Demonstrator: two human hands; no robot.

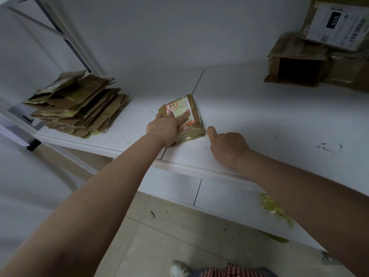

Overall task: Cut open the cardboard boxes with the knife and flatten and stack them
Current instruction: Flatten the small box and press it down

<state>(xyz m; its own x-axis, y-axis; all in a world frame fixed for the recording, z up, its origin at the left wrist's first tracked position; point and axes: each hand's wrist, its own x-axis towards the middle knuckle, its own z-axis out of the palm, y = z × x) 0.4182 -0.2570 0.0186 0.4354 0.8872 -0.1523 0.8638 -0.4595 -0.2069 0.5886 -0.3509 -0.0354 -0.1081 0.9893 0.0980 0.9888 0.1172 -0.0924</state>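
A small taped cardboard box (182, 116) lies on the white tabletop (259, 120) near its front edge, label side up. The left hand (167, 126) presses down on it, index finger stretched across the white label (179, 108), thumb at the left side and the other fingers curled over its near part, so the box is pinned in place. The right hand (227, 145) rests on the tabletop just beside the box's near right corner, fingers curled under and thumb pointing at that corner; whether it holds a knife cannot be told, since no blade shows. The box looks light and fairly stiff, but glossy tape wraps its edges, so it may slide unless held flat from above. Taped seams along the sides seem the place to cut. A stack of flattened cardboard (79, 104) sits well apart at the left, and uncut boxes (299, 62) wait at the far right.
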